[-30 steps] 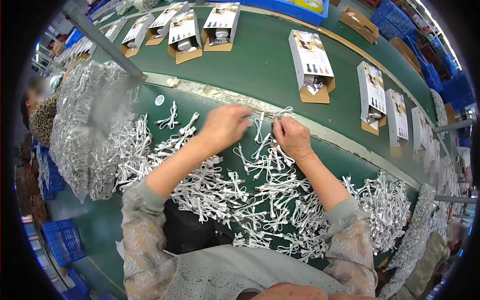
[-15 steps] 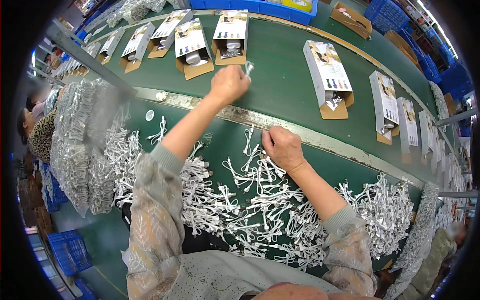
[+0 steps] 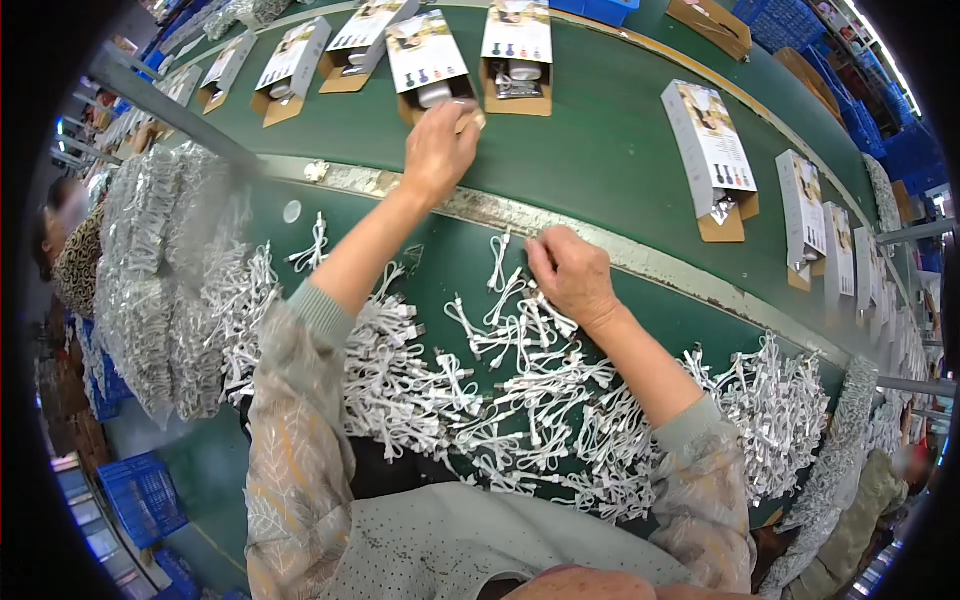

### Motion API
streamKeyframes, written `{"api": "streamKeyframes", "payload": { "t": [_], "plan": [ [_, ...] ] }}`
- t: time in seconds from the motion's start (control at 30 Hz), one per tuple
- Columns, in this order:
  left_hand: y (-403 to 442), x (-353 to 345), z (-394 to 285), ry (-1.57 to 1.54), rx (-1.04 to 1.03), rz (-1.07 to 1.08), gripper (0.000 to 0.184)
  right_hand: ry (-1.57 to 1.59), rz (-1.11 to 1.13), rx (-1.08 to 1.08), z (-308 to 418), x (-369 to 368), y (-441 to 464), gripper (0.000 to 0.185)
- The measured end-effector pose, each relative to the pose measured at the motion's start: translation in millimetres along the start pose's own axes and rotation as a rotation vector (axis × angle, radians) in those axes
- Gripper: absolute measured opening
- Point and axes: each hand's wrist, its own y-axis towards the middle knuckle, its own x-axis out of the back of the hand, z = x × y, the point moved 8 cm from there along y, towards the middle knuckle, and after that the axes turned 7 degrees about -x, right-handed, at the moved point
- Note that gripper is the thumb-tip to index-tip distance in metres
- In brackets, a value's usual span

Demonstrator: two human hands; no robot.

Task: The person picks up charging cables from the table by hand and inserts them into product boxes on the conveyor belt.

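Observation:
My left hand [image 3: 440, 152] is closed at the open end of a printed box [image 3: 428, 50], its fingertips by the brown flap. The white USB cable it held half a second ago is hidden by the fingers and the box. A white part [image 3: 435, 94] shows inside that box. Beside it stands another open box [image 3: 517, 35] with a white piece and a silver packet inside. My right hand [image 3: 575, 272] rests with curled fingers at the table's edge by the metal rail, close to a bundled white cable [image 3: 499, 262]. What its fingers hold, if anything, is hidden.
Piles of white USB cables [image 3: 400, 385] cover the table in front of me. A metal rail [image 3: 660, 264] separates it from the green belt [image 3: 590, 150], where several boxes stand. Bagged cables [image 3: 150, 290] are stacked at the left, beside a metal post [image 3: 180, 112].
My left hand has moved from above the belt to the box opening, and the cable at its fingertips no longer shows. The boxes have shifted right in view. My right hand stays nearly still.

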Motion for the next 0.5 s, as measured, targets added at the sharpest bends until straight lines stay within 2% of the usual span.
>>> {"api": "streamKeyframes", "payload": {
  "t": [0.03, 0.07, 0.13, 0.23, 0.37, 0.5],
  "plan": [
    [-19.2, 12.9, -1.0, 0.052, 0.0, -0.01, 0.03, 0.102, 0.034, -0.032, -2.3, 0.1, 0.9, 0.01],
    [-39.0, 19.9, 8.0, 0.139, 0.032, -0.012, 0.032, 0.144, 0.053, -0.04, 0.9, 2.0, 3.0, 0.02],
    [-73.3, 24.7, 30.7, 0.312, 0.09, -0.032, 0.037, 0.006, 0.161, 0.089, 10.3, -3.4, 2.1, 0.026],
    [-91.4, 30.9, 38.0, 0.403, 0.143, -0.065, 0.041, -0.038, 0.292, 0.156, 16.0, -11.1, 7.4, 0.02],
    [-89.1, 29.8, 42.2, 0.399, 0.118, -0.048, 0.046, -0.083, 0.268, 0.113, 5.2, -10.7, 11.9, 0.011],
    [-89.9, 28.4, 39.3, 0.398, 0.114, -0.034, 0.044, -0.063, 0.226, 0.098, 8.8, -12.2, 9.3, 0.014]
  ]
}}
